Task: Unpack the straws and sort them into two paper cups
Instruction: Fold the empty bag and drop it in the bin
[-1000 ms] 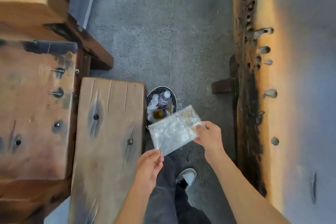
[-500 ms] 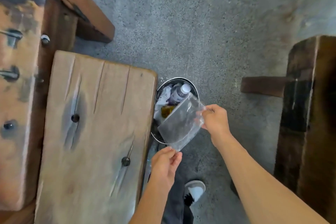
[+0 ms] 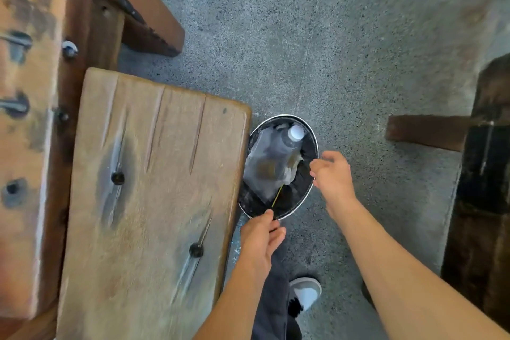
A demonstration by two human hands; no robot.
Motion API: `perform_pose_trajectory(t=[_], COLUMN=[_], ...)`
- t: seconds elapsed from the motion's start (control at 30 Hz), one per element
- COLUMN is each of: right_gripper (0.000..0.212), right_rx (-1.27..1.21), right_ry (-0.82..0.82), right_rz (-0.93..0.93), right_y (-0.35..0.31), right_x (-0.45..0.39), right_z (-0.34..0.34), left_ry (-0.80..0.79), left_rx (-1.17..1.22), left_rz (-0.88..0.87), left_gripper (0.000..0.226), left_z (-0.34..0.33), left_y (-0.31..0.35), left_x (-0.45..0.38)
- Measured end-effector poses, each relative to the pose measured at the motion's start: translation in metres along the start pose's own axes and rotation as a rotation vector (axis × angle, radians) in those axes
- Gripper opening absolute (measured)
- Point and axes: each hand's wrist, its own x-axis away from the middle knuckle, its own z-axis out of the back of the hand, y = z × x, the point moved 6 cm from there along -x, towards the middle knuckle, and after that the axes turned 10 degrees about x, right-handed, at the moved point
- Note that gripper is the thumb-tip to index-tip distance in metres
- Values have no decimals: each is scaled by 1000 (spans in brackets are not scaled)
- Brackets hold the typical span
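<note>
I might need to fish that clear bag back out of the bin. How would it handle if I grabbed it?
The bag would likely be floppy: it looks like thin clear film draped over the bottle. Probably very light, since it looks empty. It may feel slick and crumple when pinched, so a corner grip would seem easiest inside the bin.

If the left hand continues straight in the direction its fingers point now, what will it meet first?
Probably the near rim of the trash bin: the left hand points up and slightly right at it. Just beyond lies the clear plastic bag. Depth is unclear, so the hand may pass above the rim.
</note>
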Motion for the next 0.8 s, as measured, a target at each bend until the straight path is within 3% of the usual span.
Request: perform_pose_trajectory(t=[0.17,0.37,0.57,0.8], right_gripper=[40,63,83,87], right_rx=[-33,8,231,257], right_ry=[45,195,556,926], right_rz=[59,357,701,729], right_y=[-19,-76,-118,-90], right_x=[40,137,306,477], right_z=[40,116,227,383], left_ry=[-106,-244,-184,-279], left_rx=[-331,-701,-1053,-1227], left_rz=[-401,-1044,-1633,-2081], left_gripper=[11,68,89,91], left_z=[-36,-94,-118,-125], left_y=[41,104,117,45], left_x=[51,188,403,632])
